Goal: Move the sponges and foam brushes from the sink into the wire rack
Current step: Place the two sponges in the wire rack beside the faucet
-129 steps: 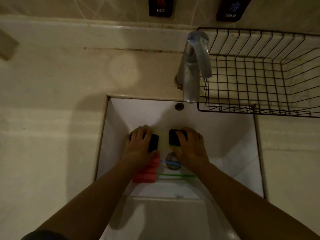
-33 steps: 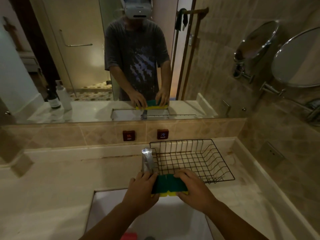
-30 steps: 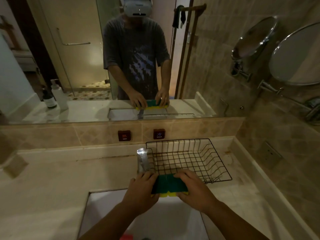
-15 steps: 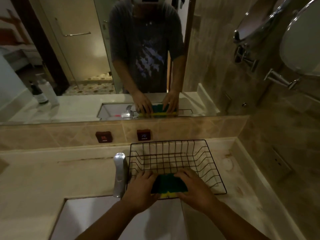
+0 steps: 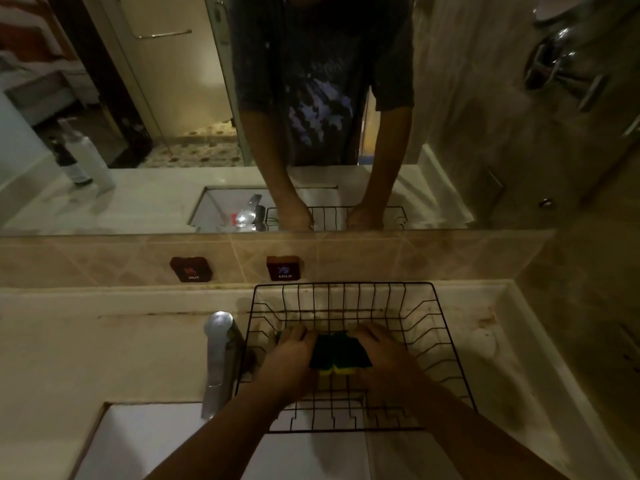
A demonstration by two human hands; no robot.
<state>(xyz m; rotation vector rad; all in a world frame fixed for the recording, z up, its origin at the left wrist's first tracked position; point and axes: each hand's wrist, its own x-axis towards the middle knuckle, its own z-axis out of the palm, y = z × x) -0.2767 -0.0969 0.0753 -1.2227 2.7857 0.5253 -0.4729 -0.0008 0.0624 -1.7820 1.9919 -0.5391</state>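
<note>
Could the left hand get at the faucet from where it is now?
Probably yes, once it lets go: the left hand holds sponges inside the wire rack, and the faucet stands just outside the rack's left wall, with nothing between.

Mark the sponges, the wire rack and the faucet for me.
sponges (image 5: 339,351), head view, on the green scrub top between both hands
wire rack (image 5: 346,285), head view, on its back rim
faucet (image 5: 219,362), head view, on the spout's upper face

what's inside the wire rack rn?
Two green-and-yellow sponges side by side, gripped between the left hand and right hand, low in the rack. Nothing else visible; the hands hide the sponges' ends and the wires beneath them.
</note>
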